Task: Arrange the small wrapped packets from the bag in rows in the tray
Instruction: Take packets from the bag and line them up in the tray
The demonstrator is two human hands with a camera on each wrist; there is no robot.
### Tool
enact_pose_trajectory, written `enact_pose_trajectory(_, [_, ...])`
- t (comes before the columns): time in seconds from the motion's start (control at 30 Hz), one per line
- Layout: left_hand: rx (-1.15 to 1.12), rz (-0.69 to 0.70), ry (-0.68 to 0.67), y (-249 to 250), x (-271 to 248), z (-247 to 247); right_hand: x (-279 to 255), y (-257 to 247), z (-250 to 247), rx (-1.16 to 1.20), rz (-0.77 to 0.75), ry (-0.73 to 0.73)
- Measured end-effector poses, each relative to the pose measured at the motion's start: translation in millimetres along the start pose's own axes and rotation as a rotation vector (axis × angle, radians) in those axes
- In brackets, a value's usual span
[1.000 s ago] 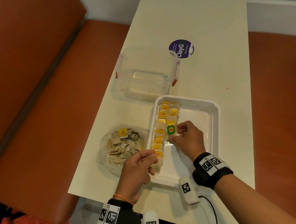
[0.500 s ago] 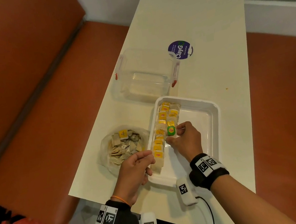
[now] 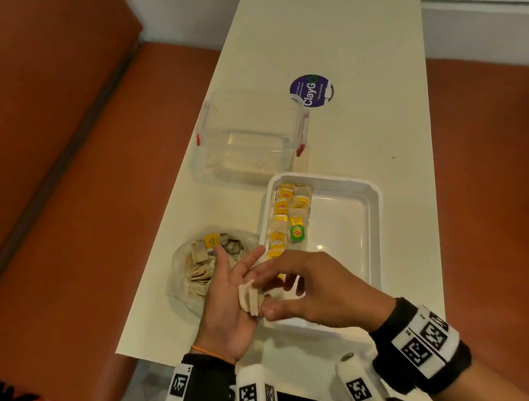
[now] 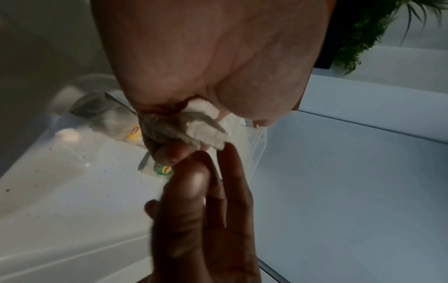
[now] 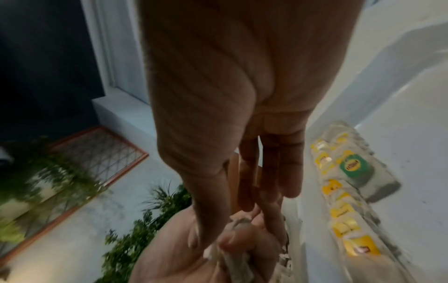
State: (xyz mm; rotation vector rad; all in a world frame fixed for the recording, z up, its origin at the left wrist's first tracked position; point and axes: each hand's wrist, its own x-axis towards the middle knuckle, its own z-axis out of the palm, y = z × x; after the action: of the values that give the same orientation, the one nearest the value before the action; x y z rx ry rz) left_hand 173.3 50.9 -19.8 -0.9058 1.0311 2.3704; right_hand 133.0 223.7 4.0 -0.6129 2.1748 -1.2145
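Note:
Small pale wrapped packets point(image 3: 250, 300) lie in my upturned left hand point(image 3: 232, 288), which hovers over the near left corner of the white tray point(image 3: 365, 274); its thumb point(image 5: 232, 243) presses them against the palm. My right hand point(image 3: 265, 292) reaches across from the right, with thumb and forefinger pinching one of these packets point(image 4: 194, 126). Two rows of yellow-labelled packets point(image 3: 285, 218) lie along the tray's left side, and one green-labelled packet point(image 3: 297, 232) ends the second row. The clear bag point(image 3: 204, 265) with several loose packets sits left of the tray.
An empty clear plastic container point(image 3: 247, 144) with red clips stands beyond the tray, next to a round purple sticker point(image 3: 311, 91). The cream table point(image 3: 353, 47) is narrow, with orange bench seats on both sides. The tray's right half point(image 3: 339, 223) is bare.
My right hand left the green-labelled packet in the tray and came back to my left hand. The left hand turned palm up and spread its fingers, showing its packets.

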Motion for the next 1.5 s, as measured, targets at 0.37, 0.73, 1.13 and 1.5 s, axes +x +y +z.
enact_pose_trajectory(0.37, [0.117,-0.043,-0.065,-4.9,-5.9,9.0,-1.3,-4.2,-1.0,-0.234,-0.047,-0.084])
enact_pose_trajectory(0.73, [0.199,0.079,-0.05,-21.4,-8.5,-1.9,-13.0,8.4,-25.4,-0.098,0.04,0.076])
enact_pose_trajectory(1.13, [0.393,0.273,-0.019,-24.0,-10.3,-7.2,-18.7,6.5,-34.9,0.383,0.142,0.163])
enact_pose_trajectory(1.5, [0.418,0.307,0.139,-28.4,-1.6,7.6,-19.3,28.6,-35.3,0.722,0.302,0.141])
